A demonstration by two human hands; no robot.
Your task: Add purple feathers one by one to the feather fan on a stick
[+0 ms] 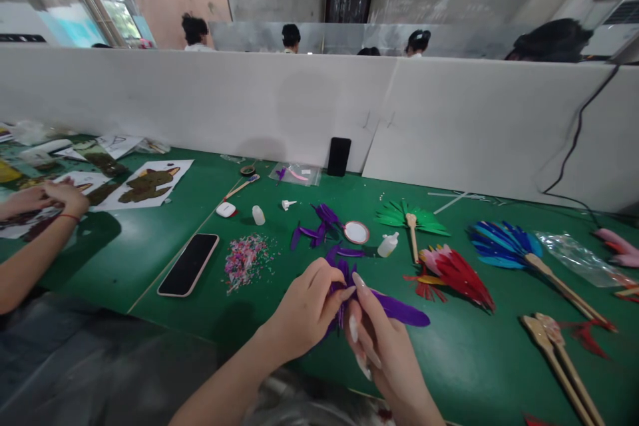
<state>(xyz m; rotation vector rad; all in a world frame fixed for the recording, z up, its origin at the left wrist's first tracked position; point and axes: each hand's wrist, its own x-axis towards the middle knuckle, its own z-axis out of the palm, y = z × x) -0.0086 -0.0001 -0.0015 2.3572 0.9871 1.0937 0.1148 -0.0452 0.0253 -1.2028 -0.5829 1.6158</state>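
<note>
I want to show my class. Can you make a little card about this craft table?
Left hand: pinches purple feathers
Right hand: holds the same feathers
Table: green
Nearby: loose feathers, glue bottle, phone, beads
Fans: green fan, red fan, blue fan, on the right
Co-worker: hands on a sheet, far left
</note>
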